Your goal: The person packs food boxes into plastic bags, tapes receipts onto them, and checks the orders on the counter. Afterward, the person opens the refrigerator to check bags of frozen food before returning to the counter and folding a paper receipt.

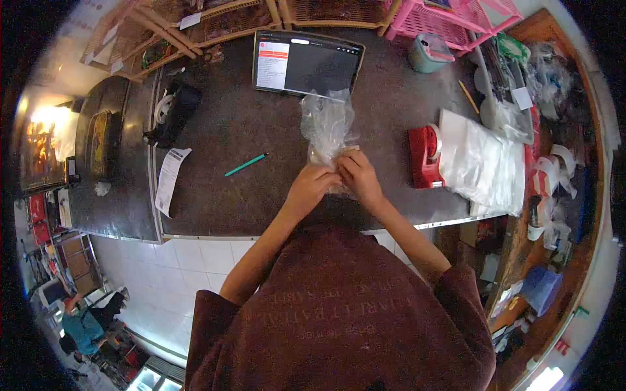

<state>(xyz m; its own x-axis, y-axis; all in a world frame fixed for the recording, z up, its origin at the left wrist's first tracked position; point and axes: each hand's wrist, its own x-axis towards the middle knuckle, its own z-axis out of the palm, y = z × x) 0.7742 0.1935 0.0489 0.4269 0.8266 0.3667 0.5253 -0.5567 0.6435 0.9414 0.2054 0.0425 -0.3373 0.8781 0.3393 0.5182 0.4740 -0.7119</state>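
A clear plastic bag (pixel 327 124) stands out from between my hands over the near part of the dark table, its far end by the tablet's lower edge. My left hand (pixel 313 187) is closed on the bag's near end, fingertips pinched together. Right beside it, my right hand (pixel 359 179) also pinches the gathered plastic, and the two hands nearly touch. What the bag contains, if anything, I cannot make out. The tablet (pixel 306 63), with a lit screen, lies beyond the bag.
Left of my hands are a green pen (pixel 246 165) and a printed paper slip (pixel 171 179). To the right, a red tape dispenser (pixel 425 156) stands beside a stack of clear plastic bags (pixel 486 166). Plastic racks (pixel 222 23) line the back. A lidded tub (pixel 430 53) stands at back right.
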